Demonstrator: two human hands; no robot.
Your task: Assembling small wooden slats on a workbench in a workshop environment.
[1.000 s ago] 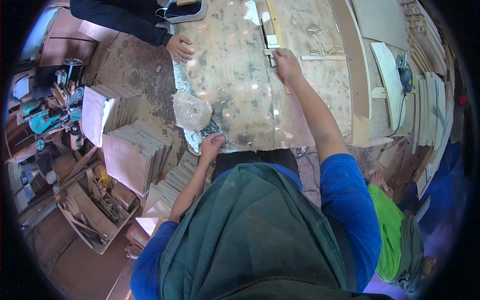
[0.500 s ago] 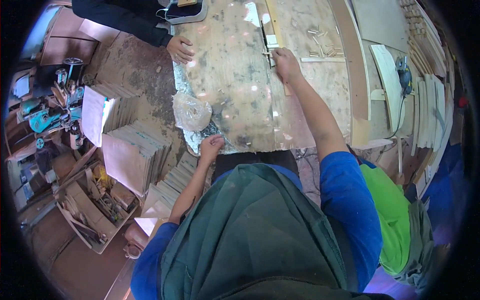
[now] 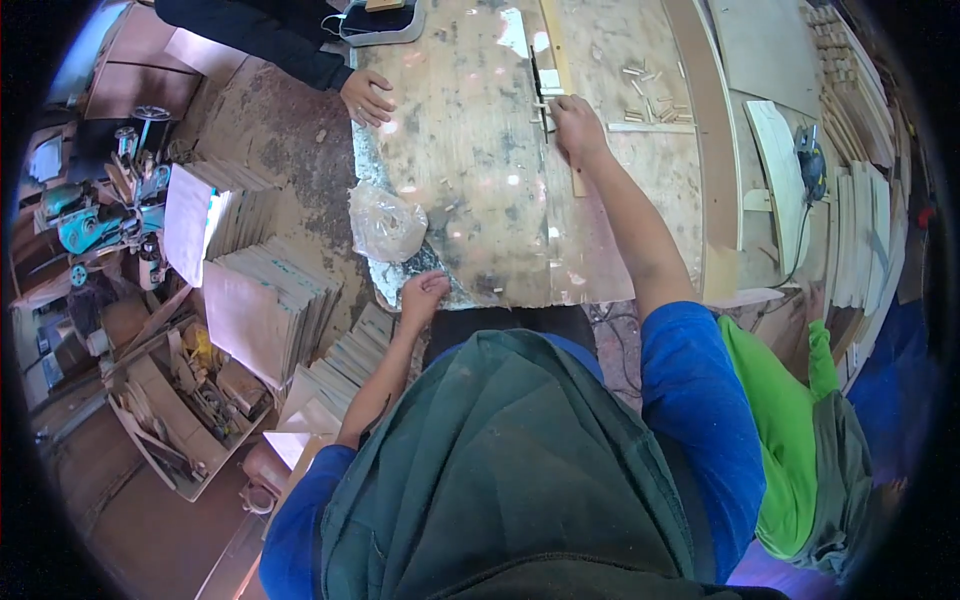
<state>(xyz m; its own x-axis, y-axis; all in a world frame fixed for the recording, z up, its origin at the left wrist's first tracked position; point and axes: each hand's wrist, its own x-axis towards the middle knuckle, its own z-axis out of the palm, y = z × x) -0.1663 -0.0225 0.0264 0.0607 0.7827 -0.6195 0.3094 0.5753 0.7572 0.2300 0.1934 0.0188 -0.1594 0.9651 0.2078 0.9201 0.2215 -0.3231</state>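
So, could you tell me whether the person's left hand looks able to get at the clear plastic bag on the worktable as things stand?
Probably yes. The left hand rests on the near edge of the worktable, and the clear plastic bag lies just beyond it, with nothing between them. The co-worker's hand is at the far edge.

Dirt floor (image 3: 150, 520), stacked boards (image 3: 255, 310) left, planks (image 3: 860, 230) right.

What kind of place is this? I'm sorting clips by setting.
Most likely a small woodworking shop. The right hand presses a wooden strip on a worn plywood workbench, stacks of cut boards stand on the floor, and small wooden offcuts lie scattered.
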